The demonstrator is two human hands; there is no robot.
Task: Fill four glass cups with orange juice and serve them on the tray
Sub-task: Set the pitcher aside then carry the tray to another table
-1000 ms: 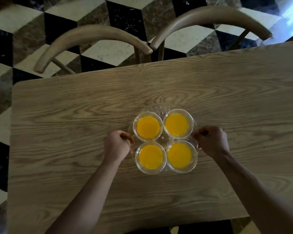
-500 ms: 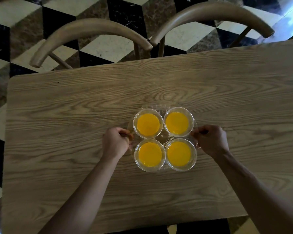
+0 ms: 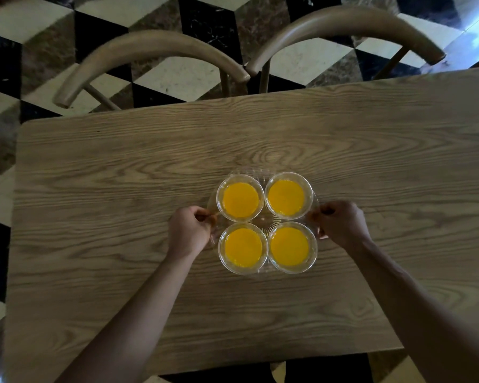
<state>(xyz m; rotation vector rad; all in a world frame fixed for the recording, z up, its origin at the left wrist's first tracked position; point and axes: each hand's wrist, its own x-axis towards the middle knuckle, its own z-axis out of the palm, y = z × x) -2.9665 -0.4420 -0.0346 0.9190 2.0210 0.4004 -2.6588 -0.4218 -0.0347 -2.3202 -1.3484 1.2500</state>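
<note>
Several glass cups of orange juice stand in a tight square on a clear round glass tray point(image 3: 263, 219) in the middle of the wooden table point(image 3: 371, 167). The far pair are one cup point(image 3: 240, 199) and another point(image 3: 286, 197); the near pair sit at the tray's front point(image 3: 243, 247), point(image 3: 289, 246). My left hand point(image 3: 190, 230) is closed on the tray's left edge. My right hand point(image 3: 340, 223) is closed on its right edge. Whether the tray rests on the table or is held just above it, I cannot tell.
Two wooden chairs with curved backrests point(image 3: 150, 51), point(image 3: 343, 26) are pushed against the table's far edge. Beyond them lies a black, white and brown patterned floor point(image 3: 177, 76). The table's left edge and near edge are both in view.
The tray with the cups and both hands have barely shifted on the table; the view has drifted a little, and the grip on both edges stays the same.
</note>
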